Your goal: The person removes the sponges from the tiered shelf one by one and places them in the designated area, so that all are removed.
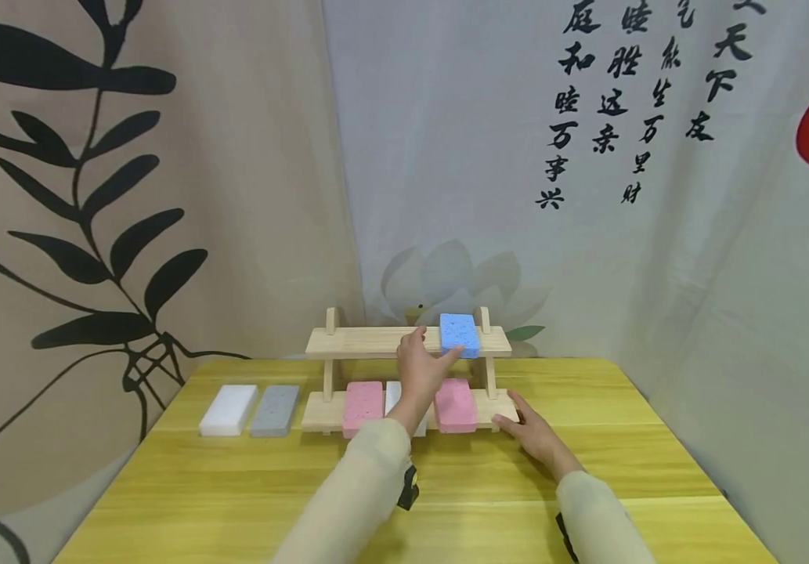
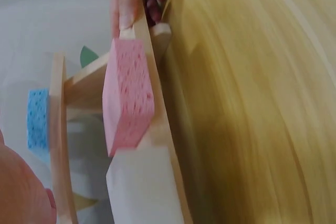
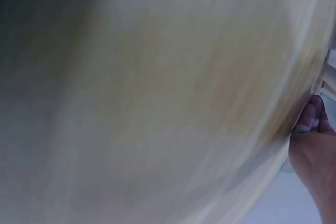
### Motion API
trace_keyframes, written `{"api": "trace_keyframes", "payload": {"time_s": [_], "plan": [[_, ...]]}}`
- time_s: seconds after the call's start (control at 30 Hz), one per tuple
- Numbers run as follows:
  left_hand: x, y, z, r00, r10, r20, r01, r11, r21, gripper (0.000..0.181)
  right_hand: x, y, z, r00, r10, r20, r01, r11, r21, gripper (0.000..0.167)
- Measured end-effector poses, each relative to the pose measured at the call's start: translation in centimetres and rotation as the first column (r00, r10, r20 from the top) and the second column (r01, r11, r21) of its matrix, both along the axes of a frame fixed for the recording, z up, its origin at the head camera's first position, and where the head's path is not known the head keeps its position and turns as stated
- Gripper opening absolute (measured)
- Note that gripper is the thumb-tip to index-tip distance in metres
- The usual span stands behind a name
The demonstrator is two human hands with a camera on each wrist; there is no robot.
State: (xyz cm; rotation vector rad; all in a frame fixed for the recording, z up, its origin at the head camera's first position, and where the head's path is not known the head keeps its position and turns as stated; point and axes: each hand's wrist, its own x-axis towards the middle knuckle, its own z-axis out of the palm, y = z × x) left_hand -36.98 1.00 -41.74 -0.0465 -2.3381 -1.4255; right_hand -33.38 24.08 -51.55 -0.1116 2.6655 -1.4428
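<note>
A two-tier wooden rack (image 1: 369,341) stands near the table's back edge. On its upper shelf, towards the right, leans a blue sponge (image 1: 459,333). My left hand (image 1: 420,374) is raised before the upper shelf, fingers spread, its thumb overlapping the blue sponge's lower edge; contact is unclear. The lower shelf carries a pink sponge (image 1: 363,407), a white sponge (image 2: 144,187) partly behind my left arm, and another pink sponge (image 1: 456,406). At the lower shelf's right end, my right hand (image 1: 536,439) grips the board, thumb above and fingers below in the left wrist view.
Left of the rack, a white sponge (image 1: 229,410) and a grey sponge (image 1: 275,411) lie side by side on the wooden table (image 1: 489,501). Behind the table hangs a printed curtain (image 1: 432,157) with plant drawings and writing.
</note>
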Motion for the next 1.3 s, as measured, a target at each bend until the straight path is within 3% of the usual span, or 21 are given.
{"api": "trace_keyframes", "payload": {"time_s": [0.43, 0.73, 1.3], "plan": [[-0.8, 3.6, -0.3, 0.994, 0.097, 0.04, -0.096, 0.995, -0.018, 0.092, 0.1, -0.2, -0.2, 1.0, -0.02, -0.002, 0.02, 0.999, -0.03, 0.088], [-1.5, 4.5, -0.8, 0.987, 0.161, 0.013, -0.16, 0.986, -0.044, 0.091, 0.0, -0.2, -0.2, 0.999, -0.034, -0.011, 0.034, 0.999, -0.015, 0.086], [-2.0, 5.0, -0.9, 0.98, 0.197, 0.026, -0.192, 0.973, -0.125, 0.084, -0.3, -0.3, -0.1, 0.999, -0.049, 0.0, 0.049, 0.999, -0.013, 0.085]]}}
